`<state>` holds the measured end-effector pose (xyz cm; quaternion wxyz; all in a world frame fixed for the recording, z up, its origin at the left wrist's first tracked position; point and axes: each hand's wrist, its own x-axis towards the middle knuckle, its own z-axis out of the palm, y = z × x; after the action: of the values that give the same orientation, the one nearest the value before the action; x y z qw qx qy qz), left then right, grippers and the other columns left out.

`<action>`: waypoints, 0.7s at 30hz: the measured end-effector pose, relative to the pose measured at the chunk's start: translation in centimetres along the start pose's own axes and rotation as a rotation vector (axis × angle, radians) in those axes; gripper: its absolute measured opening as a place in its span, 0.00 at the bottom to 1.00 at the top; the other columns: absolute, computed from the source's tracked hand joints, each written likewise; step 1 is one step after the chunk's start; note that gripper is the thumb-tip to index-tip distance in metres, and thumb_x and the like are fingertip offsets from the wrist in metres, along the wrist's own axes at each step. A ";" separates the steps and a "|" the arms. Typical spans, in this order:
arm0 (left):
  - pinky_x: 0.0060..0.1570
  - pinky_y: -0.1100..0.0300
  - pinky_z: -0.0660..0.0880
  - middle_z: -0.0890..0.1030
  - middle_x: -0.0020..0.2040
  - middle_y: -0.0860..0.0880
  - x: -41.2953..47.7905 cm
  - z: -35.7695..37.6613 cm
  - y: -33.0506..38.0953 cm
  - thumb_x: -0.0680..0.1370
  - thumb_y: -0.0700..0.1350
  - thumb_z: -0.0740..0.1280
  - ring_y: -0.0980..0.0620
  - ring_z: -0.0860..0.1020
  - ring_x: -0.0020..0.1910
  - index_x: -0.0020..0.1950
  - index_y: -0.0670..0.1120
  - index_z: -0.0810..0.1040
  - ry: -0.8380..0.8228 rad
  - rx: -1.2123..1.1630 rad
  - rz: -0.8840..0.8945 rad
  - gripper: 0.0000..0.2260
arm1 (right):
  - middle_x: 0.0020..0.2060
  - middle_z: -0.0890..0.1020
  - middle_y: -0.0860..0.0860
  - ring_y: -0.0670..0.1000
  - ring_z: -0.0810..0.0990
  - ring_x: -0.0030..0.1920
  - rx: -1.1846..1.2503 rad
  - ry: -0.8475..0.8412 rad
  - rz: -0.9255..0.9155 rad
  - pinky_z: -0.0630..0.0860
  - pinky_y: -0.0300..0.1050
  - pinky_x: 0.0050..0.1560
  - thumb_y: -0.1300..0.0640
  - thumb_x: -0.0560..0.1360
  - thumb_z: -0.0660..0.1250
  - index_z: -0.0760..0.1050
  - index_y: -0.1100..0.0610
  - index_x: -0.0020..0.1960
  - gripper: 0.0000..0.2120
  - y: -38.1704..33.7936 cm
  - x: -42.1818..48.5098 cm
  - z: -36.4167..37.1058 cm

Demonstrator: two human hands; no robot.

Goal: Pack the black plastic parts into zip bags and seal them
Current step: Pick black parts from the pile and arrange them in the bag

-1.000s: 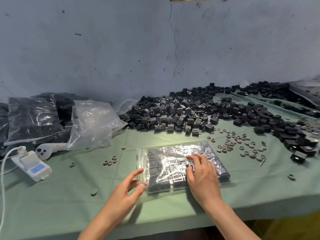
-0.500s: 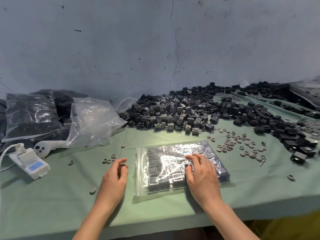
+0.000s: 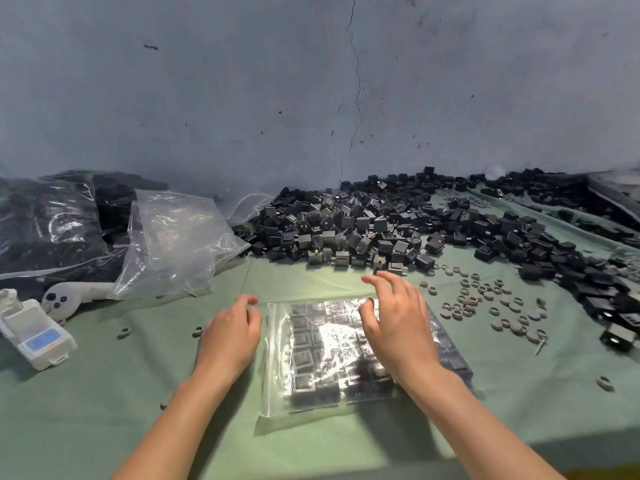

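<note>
Right hand has lifted off the zip bag, fingers spread, released. Left hand lies beside the bag's left edge, loosely curled, grasping nothing.

The zip bag is clear, glossy plastic film, creased, with bright white glare over the dark blocks packed inside it. Under it the counter is covered by matt green cloth, soft-looking and faintly wrinkled. Behind the zip bag, the loose black plastic parts are hard moulded plastic, mostly matt with a dull sheen on their flat faces. Right of the zip bag lie matt grey rings and discs and one metal-looking screw. Left of it, an empty bag is cloudy, crumpled film, and the small device is smooth white plastic. The wall behind is rough, matt blue-grey plaster, cracked.
</note>
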<state>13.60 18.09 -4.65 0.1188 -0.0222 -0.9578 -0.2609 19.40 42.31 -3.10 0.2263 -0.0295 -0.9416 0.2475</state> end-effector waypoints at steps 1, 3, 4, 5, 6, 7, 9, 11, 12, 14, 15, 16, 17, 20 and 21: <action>0.57 0.48 0.74 0.83 0.54 0.47 1.3 0.2 0.4 0.84 0.48 0.55 0.45 0.79 0.55 0.67 0.49 0.74 0.020 -0.005 0.023 0.15 | 0.73 0.66 0.48 0.48 0.59 0.76 -0.012 -0.022 0.006 0.53 0.52 0.78 0.52 0.81 0.55 0.64 0.49 0.75 0.22 -0.2 1.2 0.0; 0.63 0.48 0.68 0.80 0.61 0.48 3.9 0.8 0.6 0.84 0.47 0.55 0.46 0.75 0.62 0.68 0.48 0.74 0.039 0.001 0.063 0.15 | 0.76 0.62 0.49 0.49 0.55 0.78 -0.055 -0.077 0.018 0.51 0.52 0.79 0.51 0.82 0.55 0.60 0.50 0.78 0.24 -0.2 3.6 0.2; 0.65 0.49 0.66 0.79 0.64 0.49 4.9 1.2 0.4 0.84 0.47 0.54 0.47 0.74 0.64 0.68 0.48 0.74 0.044 0.029 0.072 0.15 | 0.77 0.60 0.50 0.50 0.54 0.78 -0.084 -0.110 0.025 0.50 0.52 0.79 0.50 0.82 0.54 0.57 0.50 0.79 0.25 0.0 4.7 0.3; 0.66 0.49 0.64 0.78 0.65 0.50 5.8 1.7 -0.2 0.85 0.48 0.54 0.47 0.73 0.65 0.69 0.49 0.73 0.048 0.071 0.064 0.16 | 0.78 0.59 0.51 0.51 0.53 0.79 -0.113 -0.144 0.032 0.50 0.53 0.79 0.50 0.82 0.55 0.55 0.50 0.80 0.27 0.2 5.8 0.5; 0.66 0.50 0.63 0.77 0.66 0.50 6.3 2.2 -1.0 0.85 0.49 0.53 0.48 0.72 0.66 0.69 0.50 0.73 0.048 0.111 0.033 0.16 | 0.79 0.57 0.52 0.52 0.53 0.79 -0.142 -0.180 0.029 0.50 0.53 0.79 0.49 0.82 0.55 0.53 0.50 0.80 0.28 0.4 6.8 0.7; 0.66 0.50 0.63 0.77 0.66 0.50 6.6 2.7 -1.7 0.84 0.50 0.53 0.48 0.71 0.66 0.69 0.50 0.74 0.048 0.142 -0.006 0.17 | 0.79 0.56 0.53 0.53 0.52 0.79 -0.170 -0.213 0.014 0.50 0.54 0.79 0.48 0.82 0.56 0.52 0.50 0.81 0.29 0.5 7.9 1.1; 0.64 0.51 0.63 0.77 0.65 0.50 6.8 3.8 -2.8 0.84 0.51 0.52 0.48 0.72 0.64 0.67 0.50 0.74 0.063 0.165 -0.043 0.17 | 0.80 0.55 0.54 0.54 0.52 0.79 -0.222 -0.255 -0.042 0.50 0.54 0.79 0.47 0.82 0.59 0.50 0.50 0.81 0.32 0.2 10.3 2.2; 0.62 0.53 0.64 0.78 0.62 0.51 7.0 4.3 -3.0 0.84 0.51 0.51 0.50 0.72 0.61 0.65 0.51 0.75 0.078 0.166 -0.020 0.17 | 0.80 0.55 0.56 0.56 0.53 0.79 -0.266 -0.273 -0.116 0.51 0.55 0.78 0.47 0.81 0.61 0.50 0.51 0.81 0.34 -0.6 12.8 3.8; 0.61 0.53 0.64 0.78 0.60 0.52 7.2 4.3 -3.0 0.84 0.51 0.51 0.50 0.72 0.59 0.63 0.51 0.75 0.083 0.167 -0.015 0.16 | 0.80 0.55 0.57 0.57 0.54 0.79 -0.285 -0.291 -0.146 0.53 0.56 0.77 0.48 0.81 0.62 0.50 0.51 0.81 0.34 -1.2 13.9 4.9; 0.60 0.53 0.64 0.78 0.59 0.52 7.3 4.3 -3.1 0.83 0.50 0.52 0.50 0.72 0.58 0.60 0.51 0.76 0.095 0.166 -0.033 0.15 | 0.80 0.53 0.60 0.60 0.55 0.79 -0.304 -0.346 -0.188 0.55 0.57 0.76 0.49 0.80 0.63 0.49 0.51 0.81 0.35 -2.5 15.9 7.2; 0.60 0.53 0.64 0.77 0.58 0.51 7.3 4.3 -3.0 0.83 0.50 0.53 0.49 0.72 0.58 0.59 0.51 0.76 0.101 0.170 -0.040 0.14 | 0.80 0.52 0.60 0.61 0.55 0.78 -0.304 -0.371 -0.196 0.56 0.58 0.76 0.50 0.80 0.63 0.48 0.51 0.81 0.35 -3.1 16.8 8.4; 0.60 0.53 0.64 0.77 0.58 0.51 7.4 4.3 -3.0 0.83 0.50 0.53 0.49 0.72 0.58 0.59 0.51 0.77 0.106 0.173 -0.044 0.14 | 0.80 0.51 0.61 0.62 0.54 0.79 -0.307 -0.385 -0.201 0.56 0.59 0.76 0.50 0.80 0.64 0.48 0.50 0.81 0.36 -3.6 17.6 9.5; 0.60 0.53 0.64 0.77 0.58 0.51 7.4 4.3 -2.9 0.83 0.49 0.53 0.49 0.72 0.57 0.58 0.50 0.77 0.109 0.177 -0.045 0.13 | 0.80 0.50 0.61 0.62 0.52 0.79 -0.320 -0.389 -0.209 0.55 0.59 0.76 0.49 0.80 0.64 0.47 0.50 0.81 0.37 -3.9 18.2 10.7; 0.60 0.52 0.65 0.77 0.57 0.50 7.5 4.4 -3.0 0.83 0.49 0.54 0.47 0.72 0.57 0.57 0.49 0.77 0.115 0.194 -0.046 0.13 | 0.80 0.47 0.61 0.64 0.44 0.80 -0.372 -0.366 -0.221 0.49 0.65 0.77 0.44 0.80 0.64 0.46 0.49 0.81 0.38 -4.3 19.6 13.4; 0.60 0.51 0.66 0.77 0.57 0.49 7.5 4.4 -3.0 0.83 0.49 0.54 0.47 0.72 0.57 0.57 0.49 0.77 0.119 0.201 -0.046 0.13 | 0.80 0.48 0.61 0.65 0.43 0.79 -0.378 -0.353 -0.213 0.48 0.67 0.76 0.43 0.80 0.63 0.47 0.48 0.81 0.37 -4.3 20.0 14.0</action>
<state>5.05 17.57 -8.05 0.1713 0.0272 -0.9706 -0.1670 -4.45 35.52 -3.68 0.0740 0.0715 -0.9937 0.0436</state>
